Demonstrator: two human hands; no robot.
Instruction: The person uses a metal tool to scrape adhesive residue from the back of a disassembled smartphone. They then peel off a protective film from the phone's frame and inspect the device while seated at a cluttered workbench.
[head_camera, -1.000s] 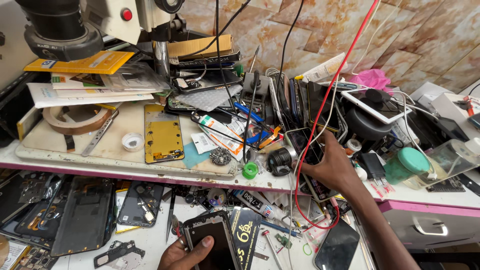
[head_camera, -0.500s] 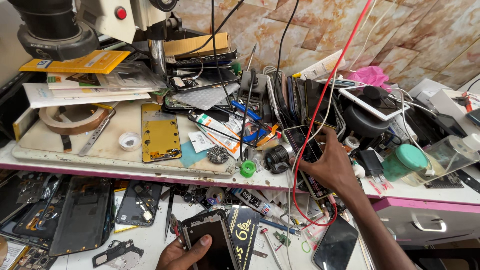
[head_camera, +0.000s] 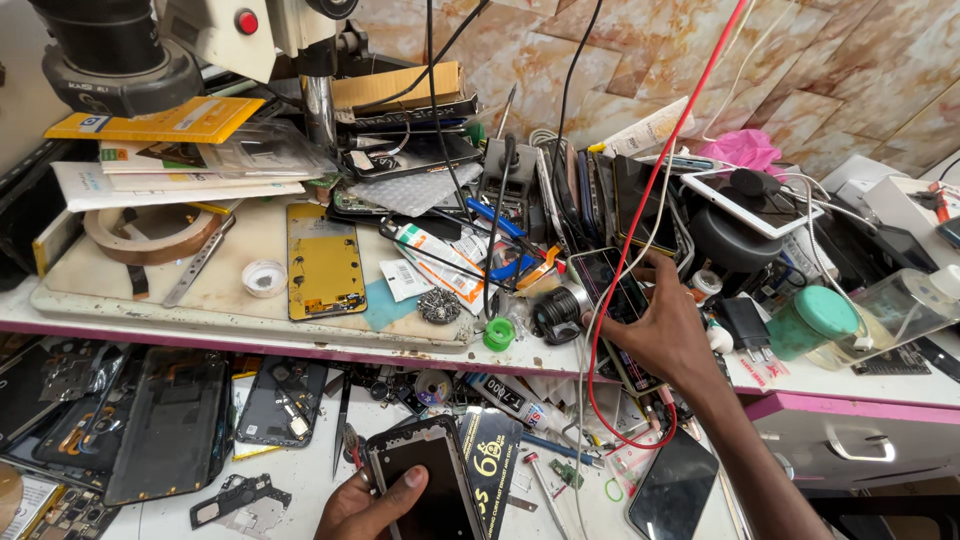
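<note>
Currently, I am gripping a dark phone (head_camera: 425, 490) with left hand (head_camera: 365, 505) fingers closed at the counter's front edge. Right hand (head_camera: 665, 335) is resting spread on a cracked phone (head_camera: 612, 290) at the shelf edge; both are looking thin, slick, fragile—hold by edges.

yellow phone back panel (head_camera: 324, 260) on the cream mat (head_camera: 150, 285), red cable (head_camera: 655, 190), green-capped jar (head_camera: 812, 322) at right, pink bag (head_camera: 745, 150) far right, tan marbled wall tiles (head_camera: 820, 60)

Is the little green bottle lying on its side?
No, the green bottle stands upright on the shelf, its rounded cap on top, just right of the right hand.
</note>
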